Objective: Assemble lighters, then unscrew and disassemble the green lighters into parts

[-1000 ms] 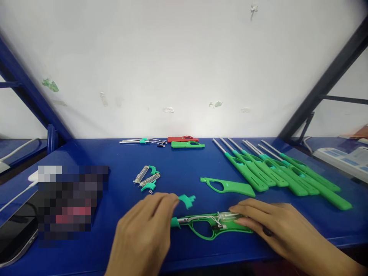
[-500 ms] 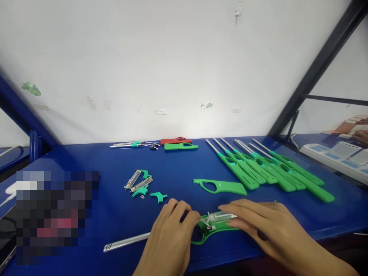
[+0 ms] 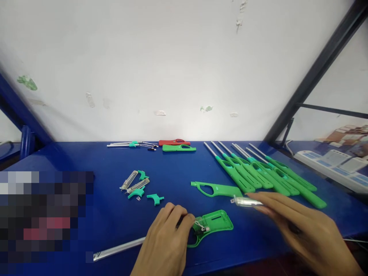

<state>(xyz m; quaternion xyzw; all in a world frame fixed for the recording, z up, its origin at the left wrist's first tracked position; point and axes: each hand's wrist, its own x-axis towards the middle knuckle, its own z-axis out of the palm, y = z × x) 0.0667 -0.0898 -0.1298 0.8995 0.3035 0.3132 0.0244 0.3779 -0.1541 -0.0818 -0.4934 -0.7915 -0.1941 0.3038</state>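
Note:
My left hand (image 3: 168,239) is closed around the front of an opened green lighter casing (image 3: 220,222), near the base of its metal tube (image 3: 119,248). Thin wires and a small black part show in the casing beside my fingertips; its wide end is bare inside. Between the thumb and fingers of my right hand (image 3: 290,218) is a clear lighter fuel tank (image 3: 246,202), raised to the right of the casing. The other green casing half (image 3: 227,190) lies just behind, on the blue table (image 3: 172,172).
Several green lighters (image 3: 253,174) with metal tubes lie at the right. Clear tanks (image 3: 130,180) and teal triggers (image 3: 155,199) lie left of centre. Along the wall are metal tubes (image 3: 117,145), a red casing (image 3: 172,142) and a green casing (image 3: 178,148). A white power strip (image 3: 330,168) sits far right.
My right hand has lifted the fuel tank out of the casing and moved it right. My left hand keeps its hold; the view has shifted slightly.

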